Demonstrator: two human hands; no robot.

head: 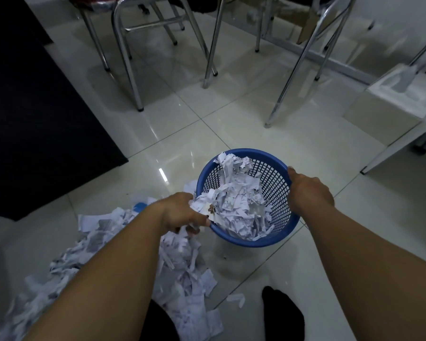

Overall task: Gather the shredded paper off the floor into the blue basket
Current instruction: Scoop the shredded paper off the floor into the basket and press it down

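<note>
The blue basket [277,174] stands on the tiled floor [231,107] in front of the person, seemingly tipped a little toward them, and is already well filled with white strips. The right hand [310,190] grips its far right rim, thumb over the edge. The left hand [181,212] is at the near left rim, its fingers curled round a clump of shredded paper [180,267] that it holds just over the edge. Most of that paper lies in a loose heap on the floor to the left of the basket, touching its side. The strips look very light, soft and tangled, so they should cling together in handfuls but shed stray pieces. Scooping from under the heap with cupped fingers is probably better than pinching from the top. The basket looks light too and could slide on the glossy tiles, so holding it by the rim makes sense. The left fingertips are buried in paper. The heap is cut off at the lower left and partly covered by the forearm, and a small blue thing [140,207] among the shreds is too blurred to name.
</note>
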